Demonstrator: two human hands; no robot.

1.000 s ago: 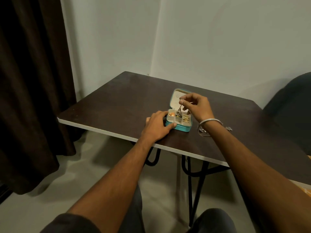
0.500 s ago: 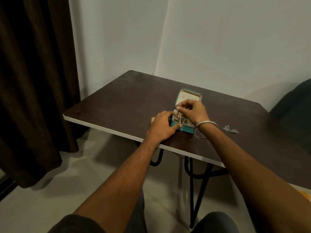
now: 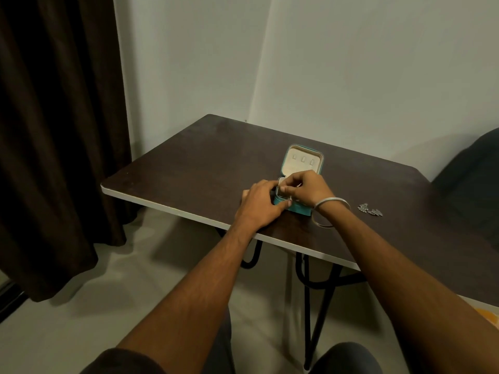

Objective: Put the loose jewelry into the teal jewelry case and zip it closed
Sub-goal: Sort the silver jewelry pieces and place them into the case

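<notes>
While lid points away, teal case [image 3: 297, 207], both hands [image 3: 307, 188] on it

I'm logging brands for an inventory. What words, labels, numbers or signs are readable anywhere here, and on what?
None can be read.
Teal jewelry case: no visible lettering; its open lid shows only three small plain tabs.
Loose silver jewelry on the table: too small to show any marking.
Bracelet on the right wrist: plain, no engraving discernible.

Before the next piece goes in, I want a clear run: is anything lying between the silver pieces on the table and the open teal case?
The person's own right forearm with its bangle lies across the table between the silver pieces and the teal case. No other object shows there.
</notes>
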